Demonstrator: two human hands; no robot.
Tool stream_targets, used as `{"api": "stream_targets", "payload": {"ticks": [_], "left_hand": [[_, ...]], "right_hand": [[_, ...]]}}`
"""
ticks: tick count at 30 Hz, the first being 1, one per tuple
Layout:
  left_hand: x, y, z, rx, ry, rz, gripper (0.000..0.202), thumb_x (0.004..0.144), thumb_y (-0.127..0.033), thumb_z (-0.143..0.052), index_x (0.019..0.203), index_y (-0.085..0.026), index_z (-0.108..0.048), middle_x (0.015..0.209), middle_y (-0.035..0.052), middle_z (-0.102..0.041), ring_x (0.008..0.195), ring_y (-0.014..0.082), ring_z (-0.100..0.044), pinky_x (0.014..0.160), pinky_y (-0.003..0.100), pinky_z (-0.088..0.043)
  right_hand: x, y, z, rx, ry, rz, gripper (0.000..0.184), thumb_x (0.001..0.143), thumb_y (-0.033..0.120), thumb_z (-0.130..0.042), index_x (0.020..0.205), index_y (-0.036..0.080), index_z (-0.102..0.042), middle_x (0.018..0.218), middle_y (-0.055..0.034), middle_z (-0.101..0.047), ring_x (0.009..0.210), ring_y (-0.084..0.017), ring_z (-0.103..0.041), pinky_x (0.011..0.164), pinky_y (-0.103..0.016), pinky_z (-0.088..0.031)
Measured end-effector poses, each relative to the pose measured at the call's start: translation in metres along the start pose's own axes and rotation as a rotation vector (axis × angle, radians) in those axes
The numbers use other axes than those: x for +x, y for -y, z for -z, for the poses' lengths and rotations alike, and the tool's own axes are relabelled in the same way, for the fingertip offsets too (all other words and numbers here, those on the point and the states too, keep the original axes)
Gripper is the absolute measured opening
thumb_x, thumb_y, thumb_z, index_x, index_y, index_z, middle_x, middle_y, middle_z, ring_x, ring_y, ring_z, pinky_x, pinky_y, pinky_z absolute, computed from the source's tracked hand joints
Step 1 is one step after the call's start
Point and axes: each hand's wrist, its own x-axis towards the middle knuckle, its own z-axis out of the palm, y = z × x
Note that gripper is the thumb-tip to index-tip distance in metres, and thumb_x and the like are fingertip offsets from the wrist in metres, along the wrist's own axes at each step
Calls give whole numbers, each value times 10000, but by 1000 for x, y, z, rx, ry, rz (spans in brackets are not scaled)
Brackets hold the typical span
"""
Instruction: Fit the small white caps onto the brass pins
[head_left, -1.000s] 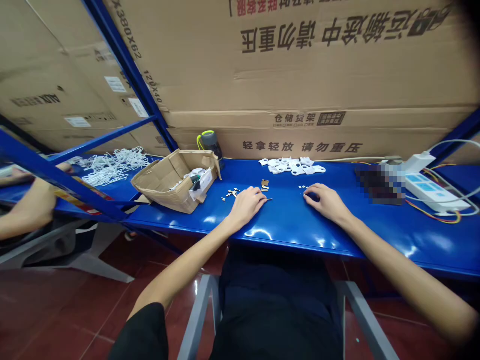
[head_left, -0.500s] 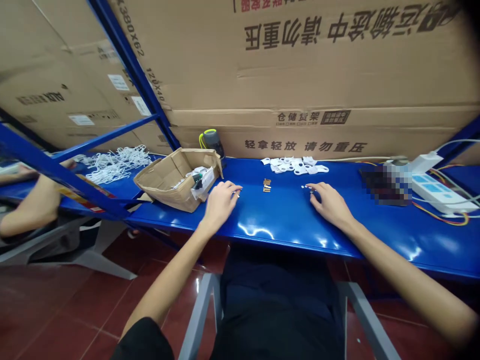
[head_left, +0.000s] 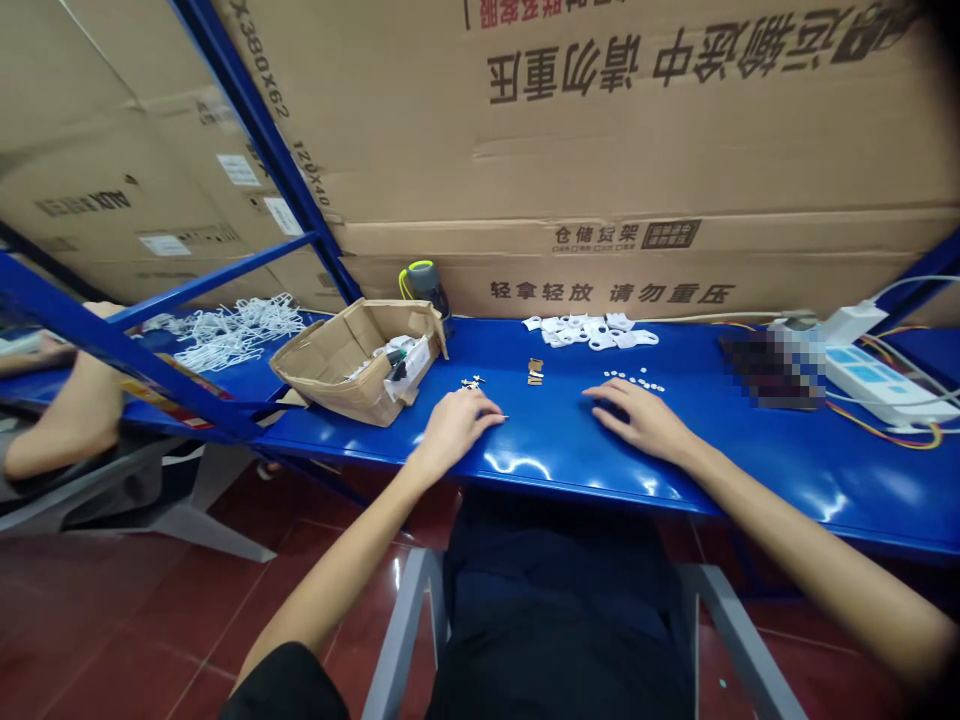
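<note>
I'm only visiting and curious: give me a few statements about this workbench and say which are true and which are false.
1. Both the left hand and the right hand rest on the blue bench. True.
2. The box sits to the right of the right hand. False: the cardboard box lies left of the left hand.
3. A row of small white discs lies just beyond the right hand. True.
4. The left hand grips the drink container. False: the bottle stands at the back, behind the cardboard box, with no hand on it.
</note>
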Motion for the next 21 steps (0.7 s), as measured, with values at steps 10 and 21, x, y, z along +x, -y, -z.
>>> {"api": "stream_targets", "payload": {"ticks": [10, 21], "left_hand": [[50, -81, -66, -39, -6, -192, 265, 1050, -414, -610, 1066, -260, -824, 1082, 29, -781, 1006, 210, -658, 890, 341, -457], [42, -82, -56, 34, 1, -128, 261, 1069, -378, -581, 1059, -273, -819, 1011, 32, -764, 972, 220, -649, 882, 405, -371]], "right_hand": [[-4, 4, -2, 124, 53, 146, 297, 1066, 420, -512, 1084, 276, -771, 1098, -84, -753, 1029, -262, -708, 932, -430, -591], [-1, 0, -7, 25, -14, 88, 262, 1031, 346, -531, 1066, 260, -776, 1091, -90, -760, 994, -267, -721, 898, -431, -599]]}}
